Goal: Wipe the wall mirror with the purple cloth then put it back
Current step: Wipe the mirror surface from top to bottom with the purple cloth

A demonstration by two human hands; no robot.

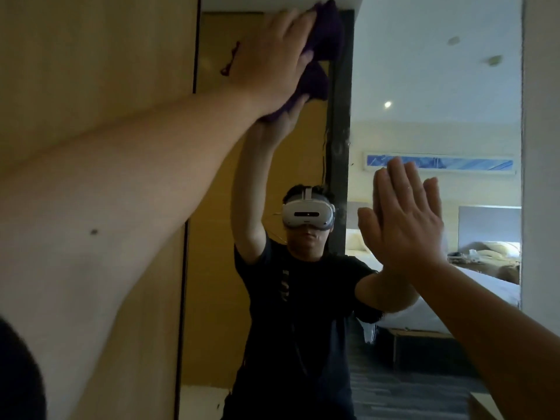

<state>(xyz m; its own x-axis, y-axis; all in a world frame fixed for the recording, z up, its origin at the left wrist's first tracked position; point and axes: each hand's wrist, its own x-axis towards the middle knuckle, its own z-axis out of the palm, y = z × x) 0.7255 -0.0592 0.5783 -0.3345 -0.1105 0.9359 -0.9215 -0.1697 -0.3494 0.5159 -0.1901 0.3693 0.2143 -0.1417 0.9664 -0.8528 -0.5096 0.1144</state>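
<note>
The tall wall mirror [424,86] fills the middle and right of the head view. My left hand [269,59] is raised to the mirror's upper left corner, shut on the bunched purple cloth [327,34], which is pressed flat on the glass. My right hand [406,225] is lower on the right, fingers straight and apart, its palm laid on the glass and holding nothing. In the reflection I see a person in a dark shirt wearing a white headset, both arms raised the same way.
A wooden wall panel [91,56] borders the mirror on the left, and a pale wall strip [542,147] borders it on the right. Reflected in the glass are a bed with white sheets, a wall picture and blue carpet.
</note>
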